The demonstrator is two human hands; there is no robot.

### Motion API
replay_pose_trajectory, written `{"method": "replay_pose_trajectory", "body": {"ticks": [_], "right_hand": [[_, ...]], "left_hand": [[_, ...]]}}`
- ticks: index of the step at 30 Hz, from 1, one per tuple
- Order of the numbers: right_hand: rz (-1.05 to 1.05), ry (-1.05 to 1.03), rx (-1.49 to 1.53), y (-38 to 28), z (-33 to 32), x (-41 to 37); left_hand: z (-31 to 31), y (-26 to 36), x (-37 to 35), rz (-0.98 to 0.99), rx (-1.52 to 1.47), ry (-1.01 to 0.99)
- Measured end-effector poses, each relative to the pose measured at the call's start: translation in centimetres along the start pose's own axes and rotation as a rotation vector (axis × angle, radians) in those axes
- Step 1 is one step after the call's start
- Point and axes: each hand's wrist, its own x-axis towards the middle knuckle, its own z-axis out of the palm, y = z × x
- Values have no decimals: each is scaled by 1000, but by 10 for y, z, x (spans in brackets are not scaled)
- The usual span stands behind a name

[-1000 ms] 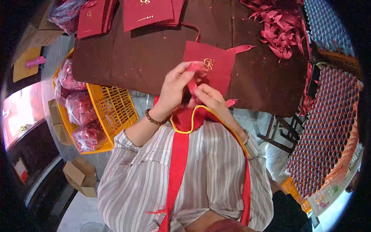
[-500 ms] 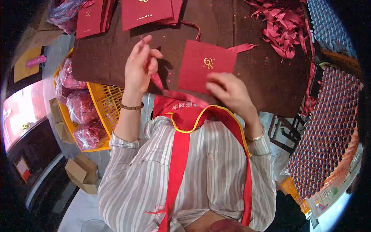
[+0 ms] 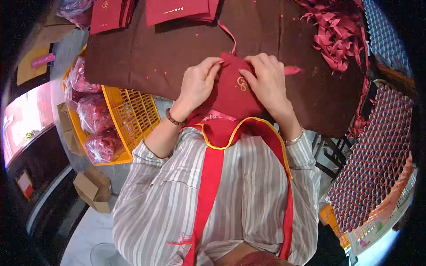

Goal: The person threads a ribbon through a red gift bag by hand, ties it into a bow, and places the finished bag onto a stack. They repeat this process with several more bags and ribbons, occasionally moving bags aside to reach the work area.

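Observation:
A red card with a gold emblem (image 3: 235, 91) lies tilted at the near edge of the brown-covered table, between my hands. My left hand (image 3: 199, 82) pinches its upper left corner, thumb and forefinger together. On its right side rests my right hand (image 3: 268, 80), with the thumb on the card's face and the fingers curled over the edge. A red ribbon (image 3: 228, 35) runs up from the card's top, and another ribbon end (image 3: 293, 70) sticks out beyond my right hand. Part of the card's lower edge meets my red apron (image 3: 222, 133).
Stacked red cards (image 3: 177, 11) and more red cards (image 3: 106, 15) lie at the table's far left. A heap of red ribbons (image 3: 337, 40) is at the far right. Yellow crates (image 3: 133, 115) with bagged red items stand left; trays of small round items (image 3: 372, 155) stand right.
My left hand has moved right and taken hold of the card's corner. My right hand has moved up along its side. The card now looks tilted, and the view has shifted slightly.

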Motion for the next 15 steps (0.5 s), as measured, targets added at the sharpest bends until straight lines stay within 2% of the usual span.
{"method": "replay_pose_trajectory", "body": {"ticks": [3,5,6,7,9,10,13,15], "right_hand": [[27,-101,167,-1,-2,-2],[188,-282,335,-5,-10,4],[272,-331,507,0,-5,5],[269,-333,508,4,-5,7],[460,-545,708,10,-7,11],[487,-627,782,18,1,11],[460,-638,863,22,3,12],[514,-670,954,25,3,13]], "left_hand": [[1,0,1,37,31,3],[1,-2,-1,82,33,26],[-2,2,-2,-9,-69,7],[-4,4,-3,-99,-171,-13],[-8,0,-6,-122,-179,-16],[-10,-2,-8,-144,-189,-20],[-14,-3,-13,-105,-106,13],[-16,1,-17,-97,-59,15]]}}
